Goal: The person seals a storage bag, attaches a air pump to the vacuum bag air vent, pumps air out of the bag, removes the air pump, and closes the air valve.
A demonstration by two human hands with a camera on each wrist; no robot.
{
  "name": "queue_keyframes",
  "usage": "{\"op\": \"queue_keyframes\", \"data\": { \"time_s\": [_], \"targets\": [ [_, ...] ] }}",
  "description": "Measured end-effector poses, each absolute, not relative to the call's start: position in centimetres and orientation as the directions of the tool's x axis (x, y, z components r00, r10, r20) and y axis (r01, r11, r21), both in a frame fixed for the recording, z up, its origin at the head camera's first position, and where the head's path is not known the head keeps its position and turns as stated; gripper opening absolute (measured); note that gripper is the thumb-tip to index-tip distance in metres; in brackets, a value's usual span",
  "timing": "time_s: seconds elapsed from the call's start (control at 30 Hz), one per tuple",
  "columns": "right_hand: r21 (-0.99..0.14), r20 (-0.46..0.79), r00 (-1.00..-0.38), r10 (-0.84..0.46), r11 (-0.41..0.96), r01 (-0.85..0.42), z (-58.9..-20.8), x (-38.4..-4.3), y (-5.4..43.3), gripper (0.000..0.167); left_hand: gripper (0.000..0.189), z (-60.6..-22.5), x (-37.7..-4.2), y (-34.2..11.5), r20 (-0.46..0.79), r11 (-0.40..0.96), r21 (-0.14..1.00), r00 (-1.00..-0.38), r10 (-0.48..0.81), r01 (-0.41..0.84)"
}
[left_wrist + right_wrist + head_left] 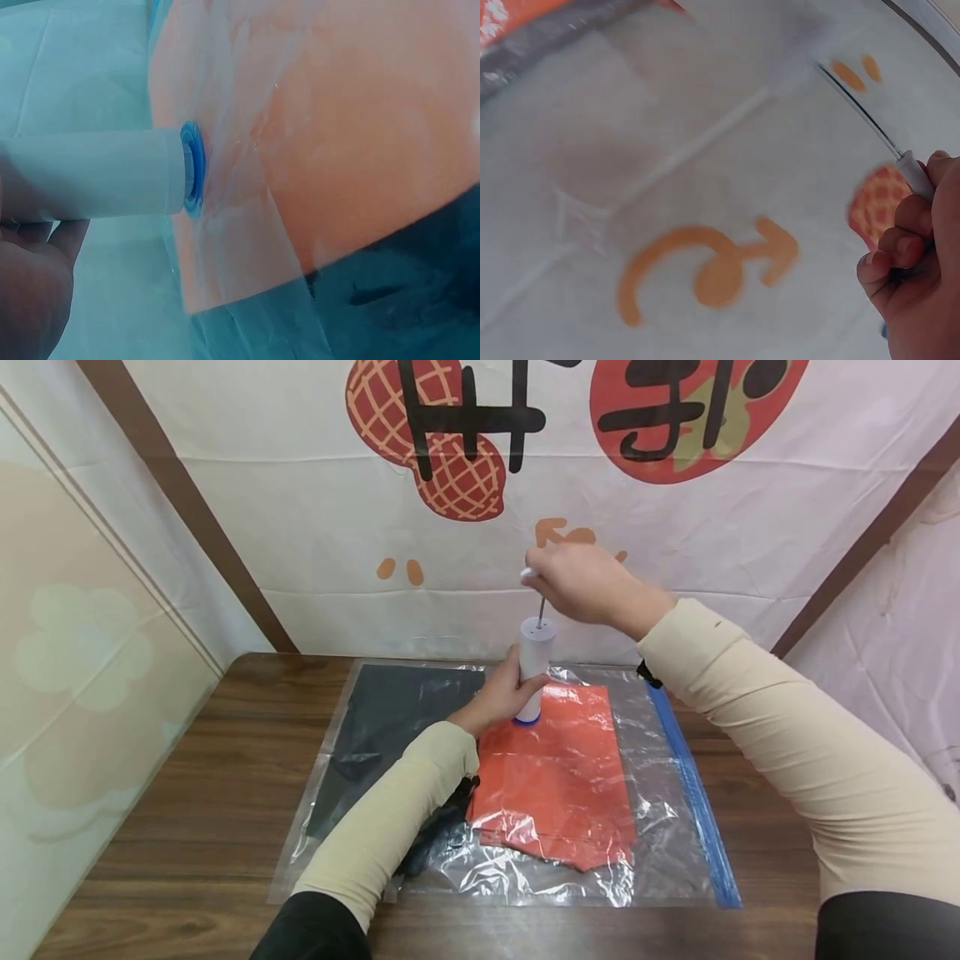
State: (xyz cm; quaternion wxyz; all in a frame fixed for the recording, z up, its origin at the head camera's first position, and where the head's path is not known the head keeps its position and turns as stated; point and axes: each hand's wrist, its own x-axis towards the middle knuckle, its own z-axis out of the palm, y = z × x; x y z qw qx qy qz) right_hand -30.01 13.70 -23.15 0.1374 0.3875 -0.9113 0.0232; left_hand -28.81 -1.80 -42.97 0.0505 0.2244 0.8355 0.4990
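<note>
A white hand pump (535,652) stands nearly upright on a clear vacuum storage bag (667,793), its base at the bag's blue valve (193,169). My left hand (498,692) grips the pump's barrel, fingers and thumb wrapped round it. Above it, my right hand (585,581) holds the pump's white handle (915,174) in curled fingers. The thin metal rod (859,112) is drawn out of the barrel's top. Inside the bag lie a folded orange cloth (555,768) and, to its left, a dark folded cloth (397,718).
The bag lies on a brown wooden table (172,827), with its blue zip strip (693,793) along the right side. Right behind the table hangs a white printed curtain (315,527). Another pale curtain (90,635) borders the left side.
</note>
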Motion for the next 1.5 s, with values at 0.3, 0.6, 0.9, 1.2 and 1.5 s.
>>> {"op": "queue_keyframes", "data": {
  "time_s": [0.3, 0.6, 0.9, 1.2, 1.5],
  "targets": [
    [0.035, 0.266, -0.64, -0.721, 0.67, -0.741, -28.3, -30.0, 13.8, 0.017, 0.067, -43.1, -28.9, -1.9, 0.156, 0.406, 0.845, -0.888, 0.433, 0.347],
    [0.04, 0.254, -0.655, -0.712, 0.684, -0.728, -24.1, -30.6, 13.9, 0.023, 0.068, -43.1, -29.0, -1.6, 0.172, 0.411, 0.834, -0.882, 0.438, 0.367],
    [0.057, 0.442, -0.695, -0.567, 0.791, -0.609, -15.0, -29.9, 13.5, 0.036, 0.067, -43.2, -28.8, -1.5, 0.121, 0.426, 0.853, -0.908, 0.401, 0.301],
    [0.061, 0.401, -0.69, -0.603, 0.769, -0.636, -15.1, -29.7, 13.1, 0.037, 0.067, -43.1, -28.9, -1.7, 0.129, 0.432, 0.846, -0.905, 0.405, 0.314],
    [0.059, 0.281, -0.662, -0.695, 0.701, -0.711, -21.6, -30.5, 13.4, 0.024, 0.067, -43.3, -28.9, -1.6, 0.128, 0.433, 0.845, -0.906, 0.404, 0.313]
  ]
}}
